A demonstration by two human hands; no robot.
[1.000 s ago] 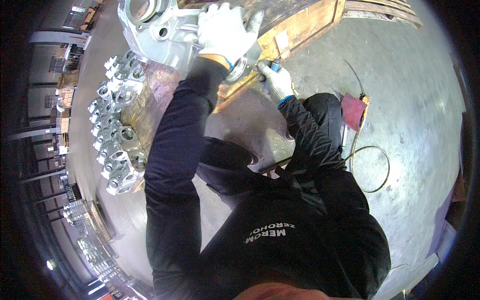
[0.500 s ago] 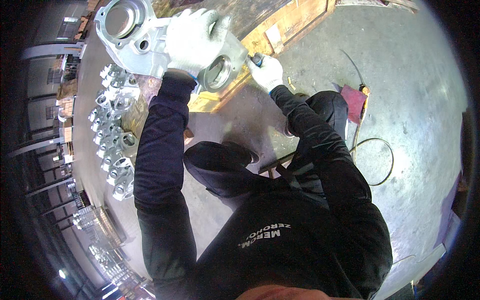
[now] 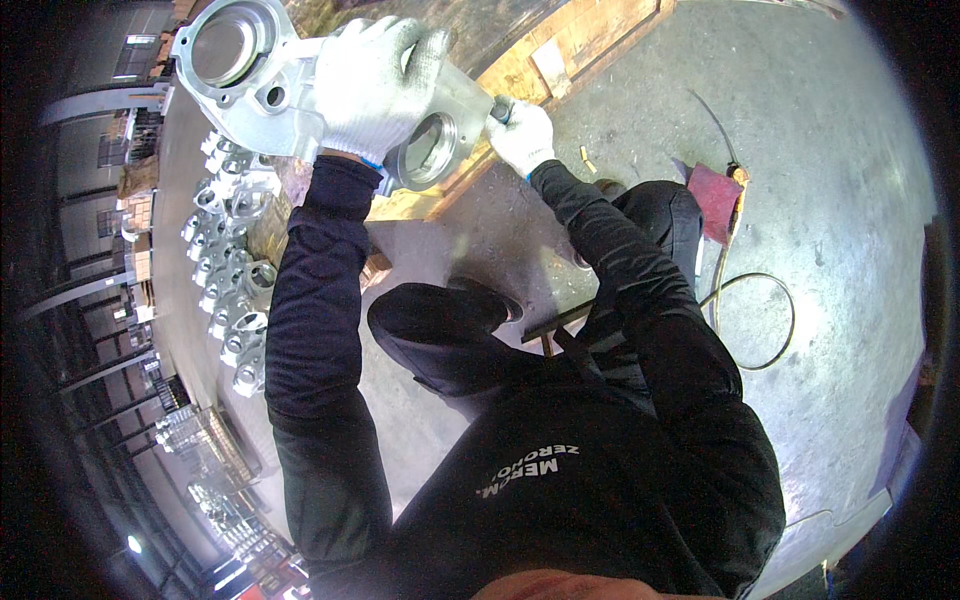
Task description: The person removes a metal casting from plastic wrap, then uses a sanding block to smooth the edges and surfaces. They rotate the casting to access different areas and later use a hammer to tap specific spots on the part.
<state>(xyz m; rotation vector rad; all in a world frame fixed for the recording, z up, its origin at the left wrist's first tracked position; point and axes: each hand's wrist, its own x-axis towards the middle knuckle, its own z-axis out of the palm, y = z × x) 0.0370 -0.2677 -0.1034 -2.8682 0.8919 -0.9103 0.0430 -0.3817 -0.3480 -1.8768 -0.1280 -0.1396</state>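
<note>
Since a second ago the big metal casting has swung further left and toward the person, so its round openings now face up, and the left hand has slid along to stay on top of it.

At far left, a row of finished castings lies stacked on the floor, well apart from the work. Next, the casting being handled rests on the edge of a wooden pallet. The left hand, gloved in white, lies spread over the casting's top, fingers curled down over it and pressing it steady. To its right, the right hand, also gloved, is closed round a small dark-handled tool whose tip meets the casting's right end; the tip itself is hidden. Further right, a red cloth and a looped cable lie on the concrete floor.

Doing this well seems to call for firm downward pressure from the left hand so the casting cannot rock on the pallet edge, and short, controlled strokes from the tool.
</note>
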